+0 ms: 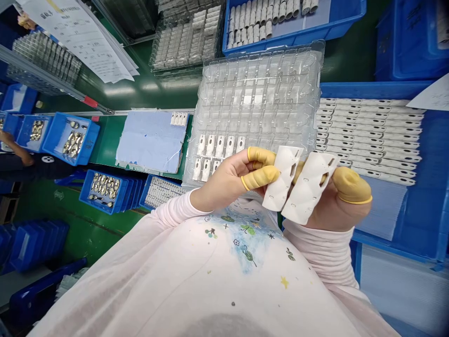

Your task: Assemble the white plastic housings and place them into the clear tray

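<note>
My left hand (250,171), with yellow finger cots on its fingertips, pinches a white curved plastic cover (280,185) that has small cut-outs. A second white cover (307,189), with slots and an oval hole near its upper end, is gripped by my right hand (342,196), whose thumb also wears a yellow cot. The two pieces are held side by side, tilted, in front of my chest. Just beyond them lies a clear plastic tray (259,93) of many pockets, where several like white pieces (220,146) sit in the near left pockets.
At right, a blue bin (431,187) holds rows of white covers (368,135). Another blue bin (315,35) with white parts stands behind the tray. Left are a blue pad (150,140), small bins of shiny metal parts (73,142) and a co-worker's arm (14,145).
</note>
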`<action>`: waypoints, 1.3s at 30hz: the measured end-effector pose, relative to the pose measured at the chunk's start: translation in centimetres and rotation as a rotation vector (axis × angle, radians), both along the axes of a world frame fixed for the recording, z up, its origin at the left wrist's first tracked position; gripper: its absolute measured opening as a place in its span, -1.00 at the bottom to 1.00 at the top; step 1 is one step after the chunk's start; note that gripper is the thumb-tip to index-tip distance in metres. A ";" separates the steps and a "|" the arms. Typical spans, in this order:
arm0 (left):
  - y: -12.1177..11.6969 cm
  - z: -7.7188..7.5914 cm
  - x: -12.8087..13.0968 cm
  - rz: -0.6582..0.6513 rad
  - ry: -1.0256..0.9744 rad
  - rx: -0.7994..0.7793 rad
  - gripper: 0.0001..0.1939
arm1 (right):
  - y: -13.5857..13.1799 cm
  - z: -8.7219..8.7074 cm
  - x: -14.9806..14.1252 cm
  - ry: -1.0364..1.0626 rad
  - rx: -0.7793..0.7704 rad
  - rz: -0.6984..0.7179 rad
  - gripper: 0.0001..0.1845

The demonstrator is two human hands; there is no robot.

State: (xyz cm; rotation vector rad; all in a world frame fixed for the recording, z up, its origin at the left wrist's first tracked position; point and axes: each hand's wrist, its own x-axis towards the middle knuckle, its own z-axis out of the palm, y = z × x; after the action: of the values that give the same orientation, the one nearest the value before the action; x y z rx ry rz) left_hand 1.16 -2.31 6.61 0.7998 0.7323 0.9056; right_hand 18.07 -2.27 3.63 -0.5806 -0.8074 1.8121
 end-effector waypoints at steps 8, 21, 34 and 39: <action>-0.1 -0.2 0.0 -0.062 0.021 -0.035 -0.47 | 0.4 0.1 -1.1 0.154 0.174 -0.035 -0.51; 0.3 1.0 0.3 0.030 -0.094 -0.104 -0.67 | 1.1 -0.1 -0.9 0.117 -0.093 -0.068 -0.73; 2.2 0.7 1.4 0.161 -0.247 -0.588 -0.83 | 2.3 -1.4 -0.6 0.219 -0.264 -0.153 -0.61; 2.6 1.8 2.2 0.258 -0.312 -0.743 -0.76 | 3.3 -3.2 0.1 0.454 -0.354 0.040 -0.64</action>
State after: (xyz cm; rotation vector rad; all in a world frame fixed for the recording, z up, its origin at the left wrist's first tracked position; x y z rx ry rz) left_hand 3.31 0.24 8.39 -0.0945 0.8241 0.8693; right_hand 18.20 1.04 0.45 -0.3510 -0.1936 2.0352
